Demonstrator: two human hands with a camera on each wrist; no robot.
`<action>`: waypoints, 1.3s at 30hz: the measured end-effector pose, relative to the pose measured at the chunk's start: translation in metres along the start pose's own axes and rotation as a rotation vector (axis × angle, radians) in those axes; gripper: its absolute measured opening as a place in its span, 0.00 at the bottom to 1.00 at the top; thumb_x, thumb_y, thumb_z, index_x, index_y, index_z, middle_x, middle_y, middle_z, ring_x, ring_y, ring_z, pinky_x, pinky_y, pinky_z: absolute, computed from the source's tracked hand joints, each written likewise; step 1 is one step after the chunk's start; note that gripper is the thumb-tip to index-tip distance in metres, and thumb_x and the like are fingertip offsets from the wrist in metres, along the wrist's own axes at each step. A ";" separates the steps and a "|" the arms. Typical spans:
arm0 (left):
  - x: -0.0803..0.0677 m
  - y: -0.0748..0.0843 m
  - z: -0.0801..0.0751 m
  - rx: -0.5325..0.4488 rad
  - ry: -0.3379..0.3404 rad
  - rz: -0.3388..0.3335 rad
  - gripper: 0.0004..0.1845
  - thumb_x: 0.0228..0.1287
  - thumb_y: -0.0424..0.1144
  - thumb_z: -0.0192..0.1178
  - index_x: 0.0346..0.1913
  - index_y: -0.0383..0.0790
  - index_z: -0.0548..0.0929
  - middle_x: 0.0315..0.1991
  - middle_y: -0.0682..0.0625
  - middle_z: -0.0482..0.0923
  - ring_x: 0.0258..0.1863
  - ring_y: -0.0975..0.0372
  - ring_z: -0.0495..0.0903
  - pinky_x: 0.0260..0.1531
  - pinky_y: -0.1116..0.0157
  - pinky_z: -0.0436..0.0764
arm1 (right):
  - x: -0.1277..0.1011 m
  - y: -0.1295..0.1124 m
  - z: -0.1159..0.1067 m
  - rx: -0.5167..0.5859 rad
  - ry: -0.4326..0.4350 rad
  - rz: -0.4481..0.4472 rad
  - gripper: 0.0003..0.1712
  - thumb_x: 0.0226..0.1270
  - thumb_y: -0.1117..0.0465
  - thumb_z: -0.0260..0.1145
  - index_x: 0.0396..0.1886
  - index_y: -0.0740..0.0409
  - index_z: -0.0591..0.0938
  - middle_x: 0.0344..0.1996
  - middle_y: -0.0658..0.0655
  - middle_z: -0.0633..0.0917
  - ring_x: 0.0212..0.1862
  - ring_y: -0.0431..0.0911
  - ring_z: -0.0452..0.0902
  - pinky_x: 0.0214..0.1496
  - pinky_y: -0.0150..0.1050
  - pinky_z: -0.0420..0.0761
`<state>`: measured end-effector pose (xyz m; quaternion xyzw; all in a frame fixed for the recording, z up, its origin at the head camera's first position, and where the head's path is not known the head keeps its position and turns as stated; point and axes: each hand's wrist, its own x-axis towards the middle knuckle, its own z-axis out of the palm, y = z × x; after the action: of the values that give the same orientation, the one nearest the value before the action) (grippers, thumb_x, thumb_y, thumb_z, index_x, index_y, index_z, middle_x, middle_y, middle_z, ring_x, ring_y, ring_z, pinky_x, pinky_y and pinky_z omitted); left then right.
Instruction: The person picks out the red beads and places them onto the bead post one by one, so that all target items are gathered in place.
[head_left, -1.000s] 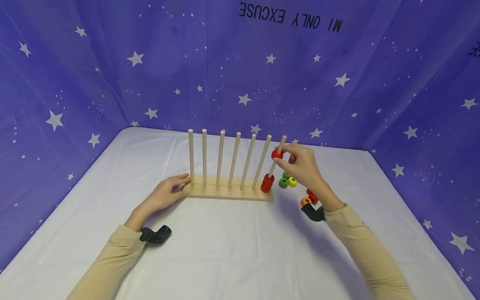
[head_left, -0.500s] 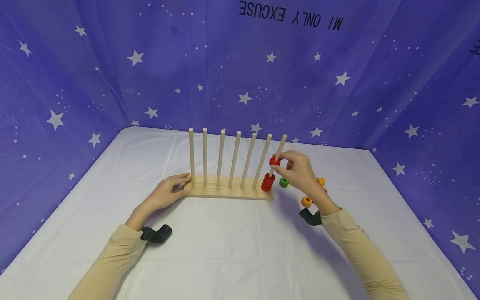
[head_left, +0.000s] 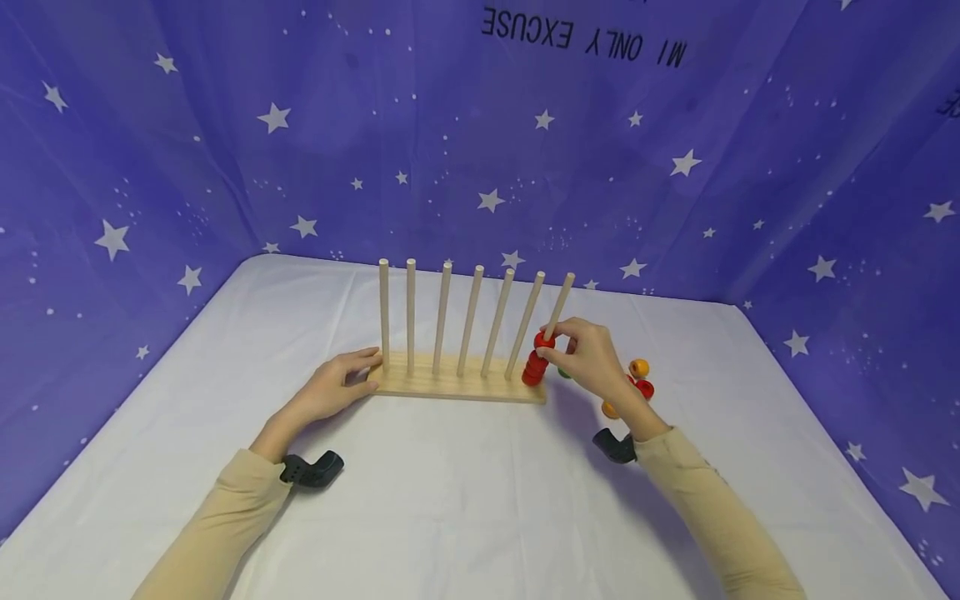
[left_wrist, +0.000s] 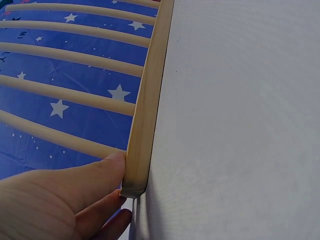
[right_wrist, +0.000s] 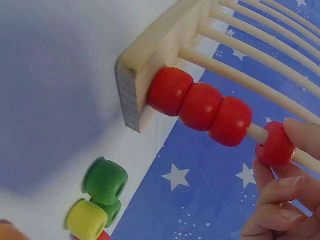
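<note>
A wooden rack has a flat base (head_left: 450,387) with a row of several upright pegs. At its left end my left hand (head_left: 330,390) grips the base, thumb at the front and fingers at the end, as the left wrist view shows its thumb (left_wrist: 107,172) beside the nearest peg. My right hand (head_left: 592,357) pinches a red bead (right_wrist: 279,144) threaded on the rightmost peg (head_left: 560,304). Three red beads (right_wrist: 200,106) sit stacked below it against the base. A short stretch of bare peg shows between the held bead and the stack in the right wrist view.
Loose beads lie right of the rack: orange (head_left: 639,367), red (head_left: 644,389), green (right_wrist: 106,181) and yellow (right_wrist: 87,220). My right hand and wrist partly hide them in the head view. A white cloth (head_left: 450,500) covers the table; a purple star-patterned backdrop (head_left: 420,125) stands behind.
My right hand has slid the red bead down the rightmost peg, from near its top to just above the stack. My left hand stays at the base's left end.
</note>
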<state>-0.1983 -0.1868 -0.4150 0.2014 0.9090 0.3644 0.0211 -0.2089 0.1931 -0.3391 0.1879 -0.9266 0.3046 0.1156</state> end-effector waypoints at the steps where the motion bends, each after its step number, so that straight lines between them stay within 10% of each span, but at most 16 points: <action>1: 0.000 0.000 0.000 0.001 -0.002 -0.001 0.26 0.64 0.36 0.55 0.63 0.29 0.66 0.68 0.35 0.61 0.68 0.41 0.58 0.66 0.44 0.59 | -0.001 0.001 0.001 0.000 -0.001 0.000 0.07 0.54 0.58 0.70 0.32 0.54 0.83 0.36 0.56 0.85 0.17 0.43 0.66 0.17 0.28 0.65; 39: 0.000 0.000 0.002 -0.009 -0.002 -0.006 0.26 0.64 0.36 0.54 0.64 0.30 0.66 0.68 0.36 0.60 0.68 0.41 0.58 0.67 0.44 0.59 | -0.012 0.031 -0.011 -0.032 -0.104 0.092 0.22 0.54 0.61 0.68 0.50 0.60 0.81 0.41 0.61 0.86 0.24 0.45 0.70 0.25 0.29 0.69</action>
<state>-0.1978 -0.1857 -0.4161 0.1990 0.9079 0.3681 0.0242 -0.2105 0.2264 -0.3505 0.1591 -0.9437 0.2845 0.0560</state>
